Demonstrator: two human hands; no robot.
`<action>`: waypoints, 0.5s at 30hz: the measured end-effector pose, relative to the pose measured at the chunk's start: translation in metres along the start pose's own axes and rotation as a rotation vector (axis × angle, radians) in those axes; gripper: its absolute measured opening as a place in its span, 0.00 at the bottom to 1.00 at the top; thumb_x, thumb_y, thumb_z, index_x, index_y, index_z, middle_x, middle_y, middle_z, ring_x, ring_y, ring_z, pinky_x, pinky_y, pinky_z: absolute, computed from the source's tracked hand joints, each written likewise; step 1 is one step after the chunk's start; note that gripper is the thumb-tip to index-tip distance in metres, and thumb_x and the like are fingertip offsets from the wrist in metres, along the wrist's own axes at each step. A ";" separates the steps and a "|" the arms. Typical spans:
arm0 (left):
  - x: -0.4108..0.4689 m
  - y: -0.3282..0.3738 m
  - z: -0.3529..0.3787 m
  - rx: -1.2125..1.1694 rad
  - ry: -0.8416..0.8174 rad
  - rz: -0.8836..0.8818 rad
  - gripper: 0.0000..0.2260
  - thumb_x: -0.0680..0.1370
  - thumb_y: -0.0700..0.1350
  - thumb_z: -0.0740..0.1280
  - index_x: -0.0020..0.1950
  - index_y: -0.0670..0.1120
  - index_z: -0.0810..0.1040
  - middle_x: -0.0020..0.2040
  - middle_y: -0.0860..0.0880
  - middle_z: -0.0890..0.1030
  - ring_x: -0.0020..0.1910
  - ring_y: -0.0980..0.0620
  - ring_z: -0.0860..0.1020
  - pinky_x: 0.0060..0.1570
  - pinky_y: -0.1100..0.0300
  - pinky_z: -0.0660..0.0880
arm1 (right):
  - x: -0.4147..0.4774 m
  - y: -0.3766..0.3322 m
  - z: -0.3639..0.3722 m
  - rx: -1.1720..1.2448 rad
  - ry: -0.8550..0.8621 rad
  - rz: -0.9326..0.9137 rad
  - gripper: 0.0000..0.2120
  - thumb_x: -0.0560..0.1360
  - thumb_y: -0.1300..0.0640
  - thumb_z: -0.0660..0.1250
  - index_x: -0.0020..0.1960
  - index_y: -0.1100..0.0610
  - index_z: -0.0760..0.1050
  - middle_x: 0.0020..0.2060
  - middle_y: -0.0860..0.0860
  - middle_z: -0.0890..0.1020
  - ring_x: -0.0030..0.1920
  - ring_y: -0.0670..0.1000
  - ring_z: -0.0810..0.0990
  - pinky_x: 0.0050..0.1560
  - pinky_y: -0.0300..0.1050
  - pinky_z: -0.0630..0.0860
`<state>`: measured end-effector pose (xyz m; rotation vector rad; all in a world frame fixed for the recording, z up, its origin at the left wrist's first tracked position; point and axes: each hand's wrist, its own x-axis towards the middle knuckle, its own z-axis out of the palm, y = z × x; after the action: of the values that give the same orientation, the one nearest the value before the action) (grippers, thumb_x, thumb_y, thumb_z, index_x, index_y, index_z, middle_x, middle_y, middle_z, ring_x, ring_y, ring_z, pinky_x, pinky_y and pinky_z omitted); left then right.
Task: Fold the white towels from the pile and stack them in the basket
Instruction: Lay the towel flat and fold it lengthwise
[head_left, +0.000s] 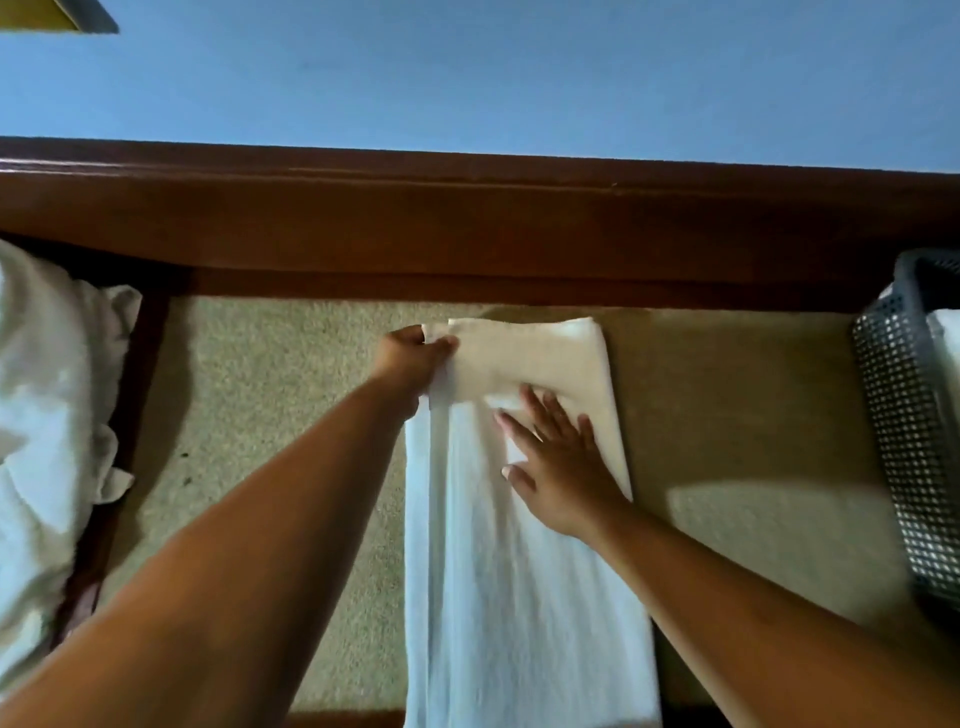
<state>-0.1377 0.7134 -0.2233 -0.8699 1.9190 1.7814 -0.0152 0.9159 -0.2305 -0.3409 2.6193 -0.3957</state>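
- One white towel (519, 597) lies as a long strip in the middle of the beige surface (249, 415). It runs from the near edge toward the wooden rail (467, 223).
- The far end of this towel is turned back over the strip and makes a short flap on top.
- The left hand (413, 361) pinches the left corner of the flap, with the fingers curled around the cloth.
- The right hand (563, 478) lies flat on the towel at the near edge of the flap. Its fingers are straight and spread, and it grips nothing.
- The pile of white towels (47, 415) is crumpled at the left edge, well apart from the strip.
- The grey perforated basket (904, 441) stands at the right edge, and some white cloth (948, 332) shows inside it.
- Behind the rail is a blue wall (467, 78).
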 end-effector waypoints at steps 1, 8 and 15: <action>0.004 -0.002 -0.001 -0.007 -0.011 -0.024 0.03 0.78 0.41 0.72 0.45 0.47 0.81 0.42 0.46 0.84 0.42 0.45 0.82 0.41 0.50 0.82 | 0.004 -0.001 -0.003 -0.001 -0.005 0.001 0.32 0.82 0.44 0.56 0.80 0.38 0.43 0.79 0.44 0.33 0.79 0.49 0.33 0.76 0.59 0.38; 0.005 -0.018 -0.011 -0.151 0.034 0.055 0.07 0.78 0.36 0.69 0.52 0.46 0.78 0.50 0.45 0.83 0.51 0.43 0.80 0.51 0.44 0.81 | -0.004 -0.003 0.002 0.049 0.042 0.024 0.33 0.81 0.45 0.58 0.80 0.40 0.45 0.80 0.45 0.35 0.78 0.48 0.31 0.76 0.59 0.37; -0.059 -0.045 -0.043 -0.028 0.135 0.171 0.26 0.75 0.45 0.75 0.70 0.47 0.68 0.59 0.52 0.78 0.55 0.54 0.78 0.57 0.53 0.78 | -0.062 0.004 0.025 0.372 0.340 0.564 0.42 0.75 0.45 0.70 0.81 0.51 0.52 0.79 0.57 0.55 0.77 0.60 0.57 0.74 0.58 0.61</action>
<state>-0.0590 0.6814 -0.2128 -0.8796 2.1155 1.8941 0.0495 0.9330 -0.2280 0.6227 2.7252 -0.7694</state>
